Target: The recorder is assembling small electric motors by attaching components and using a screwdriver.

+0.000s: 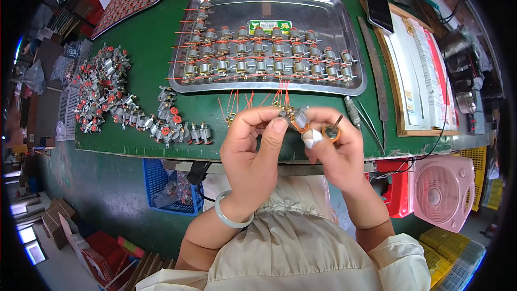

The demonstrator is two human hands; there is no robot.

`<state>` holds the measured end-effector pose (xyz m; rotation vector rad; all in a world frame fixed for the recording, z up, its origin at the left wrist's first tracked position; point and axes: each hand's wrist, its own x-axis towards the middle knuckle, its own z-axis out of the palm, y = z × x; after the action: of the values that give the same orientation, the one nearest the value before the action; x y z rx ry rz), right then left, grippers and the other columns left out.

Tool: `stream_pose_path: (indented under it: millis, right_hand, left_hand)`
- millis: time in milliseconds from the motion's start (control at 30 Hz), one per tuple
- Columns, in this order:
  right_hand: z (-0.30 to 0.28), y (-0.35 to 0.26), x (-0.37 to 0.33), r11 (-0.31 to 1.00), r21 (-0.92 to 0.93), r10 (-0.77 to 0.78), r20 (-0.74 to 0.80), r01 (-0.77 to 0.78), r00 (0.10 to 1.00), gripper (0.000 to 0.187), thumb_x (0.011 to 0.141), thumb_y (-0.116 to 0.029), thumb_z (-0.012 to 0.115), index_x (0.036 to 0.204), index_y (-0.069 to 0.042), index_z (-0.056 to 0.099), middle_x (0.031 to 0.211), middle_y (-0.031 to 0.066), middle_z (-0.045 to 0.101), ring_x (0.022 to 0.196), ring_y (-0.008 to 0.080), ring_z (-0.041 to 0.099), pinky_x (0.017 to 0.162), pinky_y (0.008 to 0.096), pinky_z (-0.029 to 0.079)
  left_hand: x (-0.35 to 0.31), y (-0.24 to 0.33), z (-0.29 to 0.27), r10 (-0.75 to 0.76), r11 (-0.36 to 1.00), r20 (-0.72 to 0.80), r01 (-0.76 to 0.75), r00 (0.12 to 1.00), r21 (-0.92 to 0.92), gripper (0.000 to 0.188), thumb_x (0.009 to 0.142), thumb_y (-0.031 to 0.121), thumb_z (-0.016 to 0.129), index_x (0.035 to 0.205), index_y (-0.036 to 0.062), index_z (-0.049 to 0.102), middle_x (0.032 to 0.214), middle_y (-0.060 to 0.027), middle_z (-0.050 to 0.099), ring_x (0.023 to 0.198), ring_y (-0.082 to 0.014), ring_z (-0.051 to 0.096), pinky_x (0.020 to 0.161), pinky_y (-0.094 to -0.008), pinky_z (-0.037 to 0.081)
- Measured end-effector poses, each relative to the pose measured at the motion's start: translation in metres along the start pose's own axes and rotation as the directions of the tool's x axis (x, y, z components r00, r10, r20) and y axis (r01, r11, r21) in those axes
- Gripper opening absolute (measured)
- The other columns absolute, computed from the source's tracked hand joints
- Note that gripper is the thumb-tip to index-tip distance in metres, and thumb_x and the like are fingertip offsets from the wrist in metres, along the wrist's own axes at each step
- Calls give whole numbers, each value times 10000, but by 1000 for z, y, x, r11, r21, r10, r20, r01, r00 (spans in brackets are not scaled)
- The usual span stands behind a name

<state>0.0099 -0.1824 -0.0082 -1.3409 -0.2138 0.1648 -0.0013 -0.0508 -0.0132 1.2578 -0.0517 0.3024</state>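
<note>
In front of my chest both hands meet over a small motor-like metal part (300,122) with a grey body and an orange end. My left hand (252,145) pinches it between thumb and index finger. My right hand (344,156) is closed at its other side, with a white wrap on a fingertip. Against the right fingers is an orange ring-shaped piece with a dark stick-like tool (337,121); its kind is unclear. Just beyond my fingers lie thin red-orange wires (283,96) with small brass-coloured ends.
A steel tray (318,5) holds rows of similar parts. Loose parts (102,91) are heaped at the left. A second filled tray (134,0) stands far left. Tweezers (366,121), a long flat metal strip (374,64), a phone (378,8) and a paper-filled wooden board (401,102) lie right.
</note>
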Motion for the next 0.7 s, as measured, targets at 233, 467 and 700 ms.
stream_pose_path:
  millis: [233, 467, 700]
  right_hand:
    - [1, 15, 5, 594, -646, -607, 31, 480, 794, 237, 723, -37, 670, 916, 6, 540, 691, 107, 538, 569, 150, 543, 502, 250, 425]
    - [-8, -3, -1, 926, 300, 225, 55, -231, 973, 157, 819, -100, 616, 908, 4, 539, 696, -21, 533, 567, 52, 480, 481, 205, 397]
    - [-20, -10, -10, 894, -426, -175, -54, 136, 983, 442, 744, 28, 620, 1155, 5, 460, 705, 1, 448, 639, 80, 424, 590, 205, 366]
  left_hand:
    - [0, -3, 3, -12, 1000, -30, 12, 999, 22, 153, 849, 61, 559, 976, -14, 522, 886, -40, 569, 781, -67, 512, 697, -198, 413]
    - [-1, -6, 0, -115, 988, 14, 116, 993, -101, 156, 856, 64, 545, 991, -10, 519, 902, -40, 570, 786, -60, 513, 693, -191, 412]
    - [-1, -6, 1, -151, 971, 80, 163, 985, -177, 156, 871, 70, 515, 1000, -10, 480, 937, -67, 557, 813, -102, 549, 717, -223, 456]
